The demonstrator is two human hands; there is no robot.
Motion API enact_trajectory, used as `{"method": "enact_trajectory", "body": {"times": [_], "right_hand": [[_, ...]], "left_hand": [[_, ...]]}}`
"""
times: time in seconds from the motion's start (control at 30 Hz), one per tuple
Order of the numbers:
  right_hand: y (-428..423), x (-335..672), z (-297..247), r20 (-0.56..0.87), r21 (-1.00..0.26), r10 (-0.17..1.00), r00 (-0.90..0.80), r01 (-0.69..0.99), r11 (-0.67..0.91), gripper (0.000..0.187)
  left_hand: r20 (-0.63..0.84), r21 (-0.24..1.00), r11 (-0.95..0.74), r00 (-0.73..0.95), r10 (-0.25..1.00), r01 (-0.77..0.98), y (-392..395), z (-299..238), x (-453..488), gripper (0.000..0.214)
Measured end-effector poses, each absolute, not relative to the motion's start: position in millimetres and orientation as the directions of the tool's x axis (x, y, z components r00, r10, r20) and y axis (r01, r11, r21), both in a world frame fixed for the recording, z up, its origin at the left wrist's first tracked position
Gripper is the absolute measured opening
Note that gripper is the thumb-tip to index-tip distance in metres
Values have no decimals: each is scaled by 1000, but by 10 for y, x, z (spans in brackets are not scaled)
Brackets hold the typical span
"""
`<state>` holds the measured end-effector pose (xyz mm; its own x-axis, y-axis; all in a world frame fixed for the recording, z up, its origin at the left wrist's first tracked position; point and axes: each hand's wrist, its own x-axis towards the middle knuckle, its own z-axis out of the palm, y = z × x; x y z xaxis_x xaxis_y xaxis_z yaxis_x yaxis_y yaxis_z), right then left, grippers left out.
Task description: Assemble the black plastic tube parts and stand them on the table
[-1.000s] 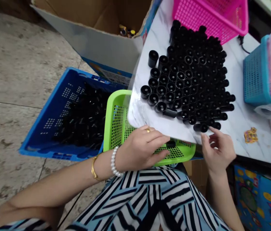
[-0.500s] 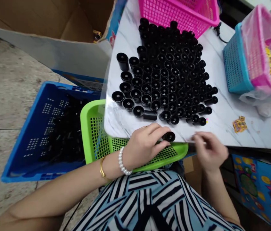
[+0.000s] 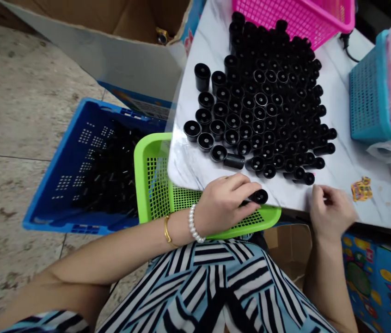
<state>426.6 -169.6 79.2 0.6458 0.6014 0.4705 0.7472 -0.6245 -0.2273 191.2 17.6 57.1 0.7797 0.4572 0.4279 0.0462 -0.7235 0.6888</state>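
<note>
My left hand [image 3: 228,203] is closed around a small black plastic cylinder [image 3: 259,196], its round open end facing up and right, just over the table's front edge. My right hand [image 3: 330,208] has its fingers curled and pressed together at the table edge, right of the left hand; whatever is in them is hidden. Ahead of both hands, many similar black cylinders [image 3: 246,118] stand packed together on the white marbled table [image 3: 181,166]. One black cylinder [image 3: 234,160] lies on its side at the front of the group.
A green basket [image 3: 140,185] sits below the table edge, with a blue crate [image 3: 46,217] of black pieces to its left. A cardboard box [image 3: 119,60] stands behind them. A pink basket [image 3: 292,18], a teal basket [image 3: 369,92] and small yellow-brown wrappers [image 3: 362,188] are on the table.
The view has shifted, so most things appear further right. My left hand keeps its hold on the black cylinder. My right hand, blurred before, now rests nearer the table edge with fingers together.
</note>
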Motion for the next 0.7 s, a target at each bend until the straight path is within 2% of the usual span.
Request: {"method": "enact_trajectory", "body": {"times": [0.07,0.13,0.2,0.3,0.4,0.6,0.7], "right_hand": [[-1683,3919,936,437,-406,595,674,739,-538,11],[-1601,3568,1054,395,-537,681,616,756,-373,6],[-1470,3305,1103,356,-587,780,515,772,-242,16],[-1301,3144,1062,325,-586,845,424,792,-172,29],[-1249,3152,994,362,-543,833,419,821,-177,34],[-1257,3158,983,369,-543,810,456,813,-210,34],[-1213,3128,986,368,-564,785,499,791,-238,28]], "left_hand": [[431,677,-734,780,454,53,168,561,1909,30],[438,657,-751,778,451,65,159,556,1909,28],[442,643,-762,775,452,78,152,551,1911,27],[452,638,-767,770,450,74,144,542,1915,26],[465,640,-766,764,447,59,141,534,1916,25],[443,639,-766,780,442,71,147,530,1909,24],[450,630,-774,781,434,68,148,522,1905,26]]}}
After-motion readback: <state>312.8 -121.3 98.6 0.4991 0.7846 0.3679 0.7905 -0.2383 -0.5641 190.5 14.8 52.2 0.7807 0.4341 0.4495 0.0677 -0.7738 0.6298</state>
